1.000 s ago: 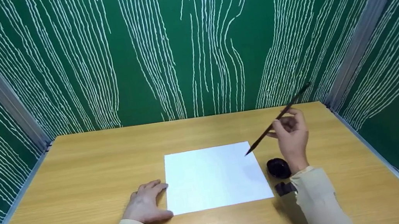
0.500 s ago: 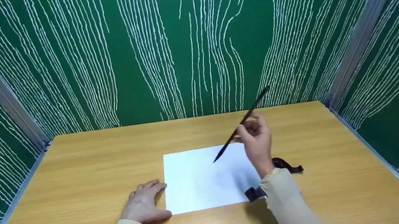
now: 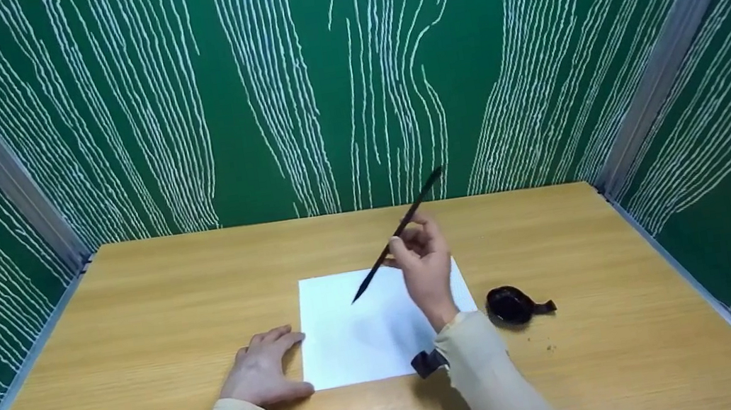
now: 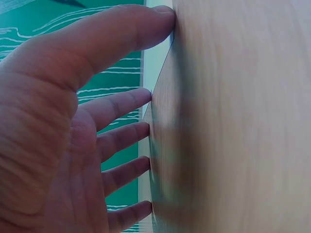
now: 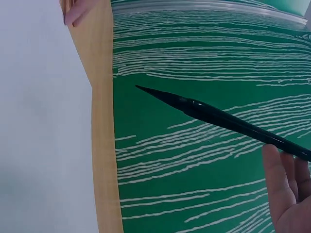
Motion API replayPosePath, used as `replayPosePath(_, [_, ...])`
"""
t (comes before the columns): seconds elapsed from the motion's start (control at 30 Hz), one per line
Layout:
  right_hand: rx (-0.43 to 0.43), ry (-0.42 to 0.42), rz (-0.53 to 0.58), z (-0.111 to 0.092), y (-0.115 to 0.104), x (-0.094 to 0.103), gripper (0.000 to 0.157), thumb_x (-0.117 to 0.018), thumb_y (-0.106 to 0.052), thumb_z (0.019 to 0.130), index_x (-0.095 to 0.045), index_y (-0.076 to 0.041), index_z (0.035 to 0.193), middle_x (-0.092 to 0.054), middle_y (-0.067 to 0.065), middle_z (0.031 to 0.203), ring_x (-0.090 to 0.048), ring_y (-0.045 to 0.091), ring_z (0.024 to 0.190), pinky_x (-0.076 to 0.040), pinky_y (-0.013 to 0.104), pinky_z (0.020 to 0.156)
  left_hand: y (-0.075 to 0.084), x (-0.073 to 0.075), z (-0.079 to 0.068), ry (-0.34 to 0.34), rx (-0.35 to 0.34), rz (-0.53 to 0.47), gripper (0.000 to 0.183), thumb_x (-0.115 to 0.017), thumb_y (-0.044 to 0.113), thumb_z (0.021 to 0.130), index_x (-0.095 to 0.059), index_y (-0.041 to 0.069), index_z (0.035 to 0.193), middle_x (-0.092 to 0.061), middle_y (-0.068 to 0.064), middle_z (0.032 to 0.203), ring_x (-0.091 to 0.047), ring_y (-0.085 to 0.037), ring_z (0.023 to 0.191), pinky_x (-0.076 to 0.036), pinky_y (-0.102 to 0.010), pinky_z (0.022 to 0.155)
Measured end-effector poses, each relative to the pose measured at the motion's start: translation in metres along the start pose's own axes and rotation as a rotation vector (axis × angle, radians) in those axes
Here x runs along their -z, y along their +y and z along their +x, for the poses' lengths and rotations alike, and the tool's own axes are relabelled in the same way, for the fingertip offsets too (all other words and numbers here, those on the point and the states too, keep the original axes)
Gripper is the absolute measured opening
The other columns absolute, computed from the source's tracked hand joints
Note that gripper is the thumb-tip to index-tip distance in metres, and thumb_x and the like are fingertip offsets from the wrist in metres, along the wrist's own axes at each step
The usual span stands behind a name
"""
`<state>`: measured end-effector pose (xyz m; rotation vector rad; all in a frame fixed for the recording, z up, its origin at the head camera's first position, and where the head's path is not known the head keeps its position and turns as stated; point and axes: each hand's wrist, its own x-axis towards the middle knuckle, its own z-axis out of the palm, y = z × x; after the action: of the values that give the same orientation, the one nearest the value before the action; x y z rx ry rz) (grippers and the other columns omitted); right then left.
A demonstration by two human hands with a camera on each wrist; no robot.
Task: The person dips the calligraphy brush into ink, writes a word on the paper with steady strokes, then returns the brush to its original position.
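Between thumb and fingers my right hand pinches a dark ink brush, slanted with its pointed tip down and to the left. In the right wrist view the black bristles come to a fine point, apart from the paper. Below the tip, a blank white sheet of paper lies on the table. My left hand rests at the sheet's left edge, thumb and fingers spread; its fingertips touch the tabletop, and the thumb lies at the paper's near left corner.
A small black ink dish with a short handle stands to the right of the paper on the wooden table. Tiny specks lie near it. Green panels with wavy white lines rise behind and at both sides.
My right hand has moved left with the brush, from the paper's right edge to over its middle. The ink dish now shows fully. My left hand has stayed put.
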<state>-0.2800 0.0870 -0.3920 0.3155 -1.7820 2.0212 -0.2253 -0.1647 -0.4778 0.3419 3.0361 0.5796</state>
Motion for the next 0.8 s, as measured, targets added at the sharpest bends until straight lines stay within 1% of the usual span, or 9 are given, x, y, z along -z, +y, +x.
replayPosePath(0.13, [0.04, -0.035, -0.032, -0.002, 0.004, -0.012, 0.027, -0.051, 0.0, 0.081, -0.048, -0.008, 0.107, -0.054, 0.02, 0.084, -0.055, 0.036, 0.075, -0.053, 0.041, 0.064, -0.001, 0.0, 0.0, 0.009, -0.002, 0.007, 0.08, -0.071, 0.05, 0.052, -0.047, 0.028, 0.125, -0.04, 0.0, 0.135, -0.034, -0.026, 0.122, -0.029, -0.053, 0.094])
replayPosePath(0.27, [0.098, -0.053, -0.082, -0.003, 0.009, -0.018, 0.027, -0.051, 0.0, 0.082, -0.049, -0.008, 0.107, -0.055, 0.019, 0.082, -0.056, 0.035, 0.073, -0.054, 0.036, 0.062, -0.001, -0.001, 0.001, 0.029, -0.015, 0.015, 0.08, -0.072, 0.05, 0.051, -0.048, 0.027, 0.124, -0.042, -0.001, 0.134, -0.036, -0.026, 0.121, -0.031, -0.052, 0.093])
replayPosePath(0.4, [0.111, -0.048, -0.104, -0.004, 0.013, -0.022, 0.025, -0.051, -0.002, 0.082, -0.05, -0.012, 0.106, -0.056, 0.017, 0.082, -0.056, 0.031, 0.074, -0.054, 0.035, 0.063, 0.001, -0.002, 0.003, 0.025, -0.016, 0.011, 0.08, -0.072, 0.049, 0.051, -0.049, 0.026, 0.124, -0.042, -0.002, 0.133, -0.036, -0.026, 0.121, -0.03, -0.052, 0.094])
replayPosePath(0.53, [0.117, -0.066, -0.122, -0.006, 0.02, -0.027, 0.023, -0.052, -0.004, 0.083, -0.05, -0.013, 0.105, -0.057, 0.014, 0.083, -0.057, 0.03, 0.077, -0.053, 0.032, 0.064, 0.002, -0.001, 0.004, 0.011, -0.003, 0.006, 0.08, -0.073, 0.049, 0.052, -0.048, 0.027, 0.124, -0.041, -0.001, 0.134, -0.034, -0.026, 0.122, -0.029, -0.052, 0.095])
replayPosePath(0.7, [0.145, -0.101, -0.135, -0.011, 0.029, -0.036, 0.022, -0.051, -0.002, 0.083, -0.05, -0.008, 0.104, -0.057, 0.016, 0.082, -0.058, 0.031, 0.079, -0.053, 0.03, 0.064, 0.001, -0.001, 0.003, 0.0, 0.01, 0.009, 0.081, -0.072, 0.05, 0.052, -0.047, 0.027, 0.125, -0.039, 0.0, 0.135, -0.033, -0.025, 0.123, -0.029, -0.052, 0.096])
replayPosePath(0.8, [0.167, -0.116, -0.153, -0.013, 0.034, -0.043, 0.021, -0.051, -0.001, 0.083, -0.05, -0.007, 0.103, -0.057, 0.016, 0.082, -0.059, 0.03, 0.08, -0.053, 0.028, 0.063, -0.001, -0.001, 0.002, -0.004, 0.016, 0.009, 0.081, -0.073, 0.05, 0.051, -0.047, 0.027, 0.125, -0.039, 0.0, 0.136, -0.033, -0.025, 0.123, -0.028, -0.052, 0.096])
